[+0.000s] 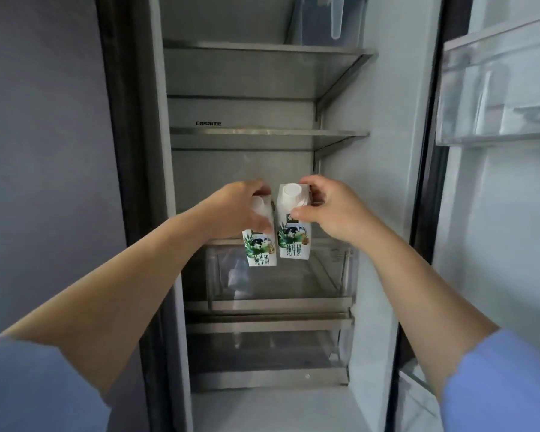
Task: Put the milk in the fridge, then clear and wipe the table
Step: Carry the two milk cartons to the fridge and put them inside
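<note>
Two small white milk cartons [276, 241] at the frame's centre carry green leaf prints, a black-and-white cow and green lettering, with white round caps [289, 191]. Grey metal-edged fridge shelves [262, 134] sit above. Light blue sleeves [508, 381] fill the lower corners.

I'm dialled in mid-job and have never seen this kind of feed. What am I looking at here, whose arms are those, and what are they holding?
There is no machine: a person wears one wide-angle camera on the head, so you look forward and down along their two bare arms. In front stands an open fridge, its door bins off to the right. The left hand holds one small milk carton and the right hand holds another. Each grip is near the carton's top, and the cartons are side by side and upright in front of a middle shelf. Whether they already rest on it cannot be told. Two clear drawers sit below, and the steel shelves above look bare.
</note>
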A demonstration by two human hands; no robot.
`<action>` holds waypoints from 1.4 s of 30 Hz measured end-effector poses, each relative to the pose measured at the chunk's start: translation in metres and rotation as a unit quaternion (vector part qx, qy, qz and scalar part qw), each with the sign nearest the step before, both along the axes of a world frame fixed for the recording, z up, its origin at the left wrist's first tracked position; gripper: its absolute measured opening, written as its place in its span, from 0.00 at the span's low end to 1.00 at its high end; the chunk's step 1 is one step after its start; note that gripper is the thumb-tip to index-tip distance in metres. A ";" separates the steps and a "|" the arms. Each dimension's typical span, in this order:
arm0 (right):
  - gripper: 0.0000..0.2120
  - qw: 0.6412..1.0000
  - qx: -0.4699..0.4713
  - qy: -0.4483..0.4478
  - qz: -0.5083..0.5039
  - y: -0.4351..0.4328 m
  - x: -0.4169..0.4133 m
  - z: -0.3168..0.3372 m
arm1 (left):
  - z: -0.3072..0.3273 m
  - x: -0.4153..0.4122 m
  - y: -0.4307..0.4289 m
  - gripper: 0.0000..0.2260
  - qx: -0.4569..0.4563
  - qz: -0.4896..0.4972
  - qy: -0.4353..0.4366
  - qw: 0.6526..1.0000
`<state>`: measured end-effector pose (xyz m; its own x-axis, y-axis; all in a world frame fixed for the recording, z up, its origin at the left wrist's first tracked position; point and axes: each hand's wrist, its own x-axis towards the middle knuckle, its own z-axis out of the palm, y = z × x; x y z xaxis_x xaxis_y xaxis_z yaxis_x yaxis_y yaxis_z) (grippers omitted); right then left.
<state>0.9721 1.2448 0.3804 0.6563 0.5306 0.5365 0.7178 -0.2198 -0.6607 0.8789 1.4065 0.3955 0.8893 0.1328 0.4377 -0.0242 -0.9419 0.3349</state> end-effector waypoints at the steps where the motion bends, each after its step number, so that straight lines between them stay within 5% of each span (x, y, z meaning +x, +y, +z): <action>1: 0.31 1.000 -0.002 0.001 -0.002 0.008 0.013 0.003 | 0.004 0.009 0.004 0.28 -0.003 0.003 -0.003 1.000; 10: 0.35 0.999 -0.016 0.041 -0.012 0.067 0.113 0.018 | 0.026 0.097 0.057 0.28 0.025 0.030 0.021 0.999; 24: 0.23 0.992 -0.063 0.105 -0.023 0.113 0.182 0.007 | 0.015 0.186 0.104 0.27 -0.022 0.003 0.039 0.999; 42: 0.46 0.985 -0.102 0.132 -0.045 0.106 0.162 0.001 | -0.002 0.170 0.100 0.50 -0.057 0.004 0.022 0.998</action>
